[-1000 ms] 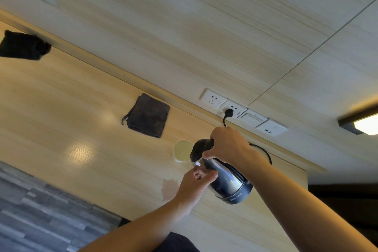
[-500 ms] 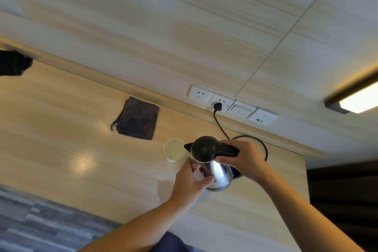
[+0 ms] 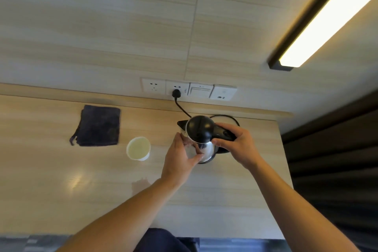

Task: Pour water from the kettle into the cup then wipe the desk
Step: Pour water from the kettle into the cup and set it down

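The kettle (image 3: 201, 139), polished steel with a rounded black plastic lid, stands upright near the desk's (image 3: 51, 170) back right corner. The right hand (image 3: 235, 145) is wrapped around its black handle; the left hand (image 3: 182, 159) cups the shiny side, fingers curved against the metal. A round white cup (image 3: 138, 148) (pale liquid inside) sits just left of the kettle, apart from it. A dark, fuzzy folded cloth (image 3: 99, 126) lies flat toward the back edge of the pale wood-grain desk.

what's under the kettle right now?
The kettle stands upright over its black base, whose rim and cord show behind it. Both hands, left hand and right hand, cover the lower body, so seating contact is hidden.
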`<state>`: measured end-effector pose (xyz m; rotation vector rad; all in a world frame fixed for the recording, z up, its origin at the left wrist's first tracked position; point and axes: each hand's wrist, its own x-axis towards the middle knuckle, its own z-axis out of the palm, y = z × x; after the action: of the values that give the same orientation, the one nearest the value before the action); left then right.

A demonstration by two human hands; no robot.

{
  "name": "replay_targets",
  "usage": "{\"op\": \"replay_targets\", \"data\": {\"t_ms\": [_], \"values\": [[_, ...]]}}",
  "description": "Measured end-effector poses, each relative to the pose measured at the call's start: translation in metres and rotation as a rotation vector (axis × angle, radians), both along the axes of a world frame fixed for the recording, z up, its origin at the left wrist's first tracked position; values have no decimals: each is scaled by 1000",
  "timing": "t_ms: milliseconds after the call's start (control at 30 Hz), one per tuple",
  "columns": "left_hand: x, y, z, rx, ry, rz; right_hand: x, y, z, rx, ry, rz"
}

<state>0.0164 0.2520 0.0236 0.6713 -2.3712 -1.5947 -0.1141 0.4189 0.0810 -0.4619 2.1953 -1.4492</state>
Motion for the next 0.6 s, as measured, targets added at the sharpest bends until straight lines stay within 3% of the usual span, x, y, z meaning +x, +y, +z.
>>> {"op": "replay_targets", "data": {"t_ms": [600], "values": [[-19,39,-22,-131,-106,24,-23,37,-31,-34,-62,-36]]}}
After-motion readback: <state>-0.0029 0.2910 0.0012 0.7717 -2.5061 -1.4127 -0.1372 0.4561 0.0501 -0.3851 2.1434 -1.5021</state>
